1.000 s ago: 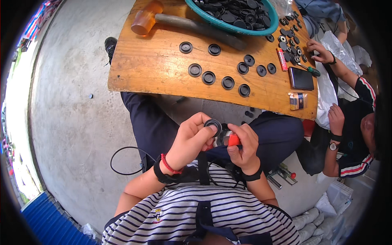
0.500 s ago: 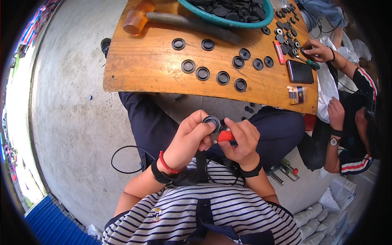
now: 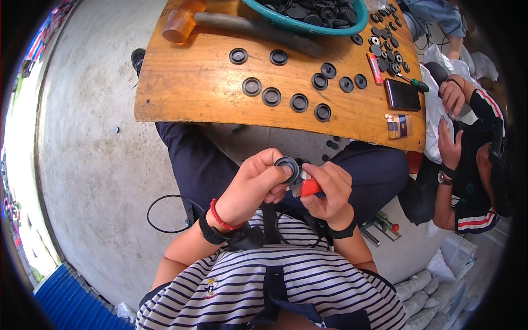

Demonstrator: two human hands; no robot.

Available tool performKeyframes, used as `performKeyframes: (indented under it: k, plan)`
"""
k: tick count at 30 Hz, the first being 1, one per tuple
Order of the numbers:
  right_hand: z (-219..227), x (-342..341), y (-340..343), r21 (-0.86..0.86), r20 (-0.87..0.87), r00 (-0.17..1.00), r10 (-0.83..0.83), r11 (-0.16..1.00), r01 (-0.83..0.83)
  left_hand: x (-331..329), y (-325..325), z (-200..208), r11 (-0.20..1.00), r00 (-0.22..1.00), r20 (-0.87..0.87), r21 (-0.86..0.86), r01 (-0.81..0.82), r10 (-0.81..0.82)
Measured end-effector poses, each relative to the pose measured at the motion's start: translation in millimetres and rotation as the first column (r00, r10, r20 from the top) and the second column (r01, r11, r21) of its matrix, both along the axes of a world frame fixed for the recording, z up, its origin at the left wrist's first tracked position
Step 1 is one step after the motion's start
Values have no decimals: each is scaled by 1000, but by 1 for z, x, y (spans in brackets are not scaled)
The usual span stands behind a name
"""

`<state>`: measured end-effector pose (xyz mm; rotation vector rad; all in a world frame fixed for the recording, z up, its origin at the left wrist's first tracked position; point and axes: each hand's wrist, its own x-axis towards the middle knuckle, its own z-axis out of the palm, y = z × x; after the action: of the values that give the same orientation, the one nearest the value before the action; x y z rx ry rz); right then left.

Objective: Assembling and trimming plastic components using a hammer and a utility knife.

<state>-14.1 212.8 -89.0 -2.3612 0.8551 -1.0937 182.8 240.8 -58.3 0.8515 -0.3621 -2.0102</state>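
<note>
In front of my lap, my left hand is closed round a black round rubber disc with a raised rim, the thumb pressed on its face. Close beside it, my right hand grips a red-handled utility knife. Its metal blade points left, next to the disc's lower right edge; whether they touch, I cannot tell. Beyond my hands, several similar black discs lie spaced out on the wooden table.
A mallet with an amber head and a teal basin of black discs are at the far side. Toward the right lie a screwdriver, a black phone and a small packet. A co-worker's hands are at the right.
My right hand has turned the knife, so its handle slants more and sits slightly lower. The co-worker's hand has drawn back from the discs on the table.
</note>
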Motion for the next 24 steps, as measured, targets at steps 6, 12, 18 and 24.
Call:
performKeyframes:
  k: [6,12,18,24]
  plan:
    - [1,5,0,-21,-32,999,-23,1000,22,1,2,-1,1000,998,-66,10,18,-18]
    - [-5,5,-4,107,-24,990,-141,984,143,5,4,1,995,989,-114,23,97,-93]
    - [1,0,-1,162,77,996,-36,987,23,7,1,-4,995,991,-88,23,102,-99]
    - [2,5,-1,33,24,999,47,998,-47,9,2,-4,994,987,-123,23,111,-107]
